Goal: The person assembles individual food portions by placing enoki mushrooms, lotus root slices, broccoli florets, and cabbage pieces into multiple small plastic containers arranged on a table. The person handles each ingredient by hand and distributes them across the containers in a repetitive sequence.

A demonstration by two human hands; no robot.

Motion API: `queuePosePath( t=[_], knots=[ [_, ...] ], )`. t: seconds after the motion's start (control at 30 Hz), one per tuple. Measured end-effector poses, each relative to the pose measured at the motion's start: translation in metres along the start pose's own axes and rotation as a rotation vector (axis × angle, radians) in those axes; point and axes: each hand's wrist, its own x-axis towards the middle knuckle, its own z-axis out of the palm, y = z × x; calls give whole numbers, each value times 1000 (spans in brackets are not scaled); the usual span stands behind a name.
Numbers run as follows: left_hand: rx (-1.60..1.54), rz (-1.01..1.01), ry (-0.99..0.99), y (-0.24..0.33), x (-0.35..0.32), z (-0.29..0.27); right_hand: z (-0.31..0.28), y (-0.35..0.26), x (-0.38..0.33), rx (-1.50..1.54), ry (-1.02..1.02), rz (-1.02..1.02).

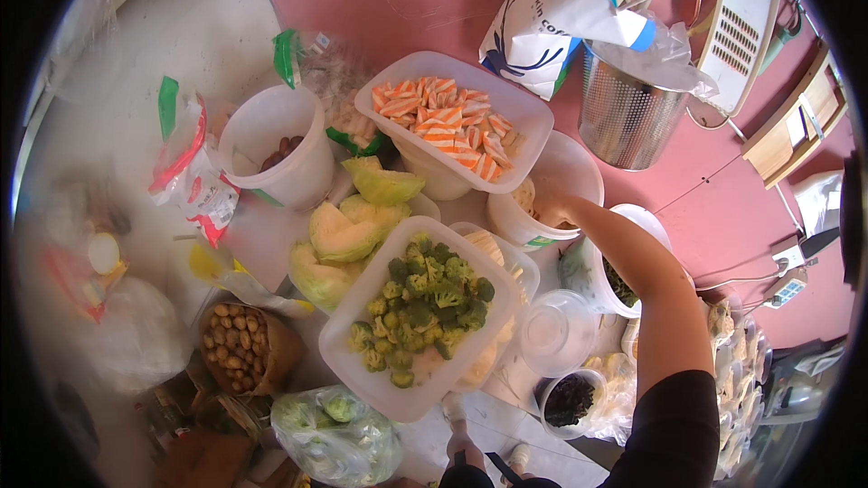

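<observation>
My right arm comes in from the lower right, and my right hand [553,205] is down inside a white plastic bucket [586,168]. Pale beige food pieces [523,196] show in the bucket beside the hand. The fingers are hidden among them, so whether they hold anything does not show. Just left of that bucket, a translucent tub [380,90] bears orange-and-white striped pieces [443,131], apparently crab sticks. Nearer to me stands another translucent tub [339,343] with broccoli florets [425,289]. My left hand is not in view.
Cabbage pieces [348,230] lie left of the broccoli. Other containers are a white bucket [307,149], a clear round tub [556,330] and a tub of dark food [570,400]. A paper bag of potatoes [237,343] and bagged cabbages [334,434] stand lower left; a perforated metal basket [628,113] is at the back.
</observation>
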Motion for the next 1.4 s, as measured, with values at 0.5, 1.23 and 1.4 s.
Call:
queuePosePath(
  t=[0.5, 1.23, 1.4],
  knots=[
    [108, 28, -68, -7, -2, -11, -30, 20, -87, 1423, 115, -293],
    [724, 1092, -730, -56, 20, -53, -20, -12, -138, 2193, 463, -509],
    [-153, 310, -579, -57, 16, -46, -20, -9, -138, 2179, 451, -520]
  ],
)
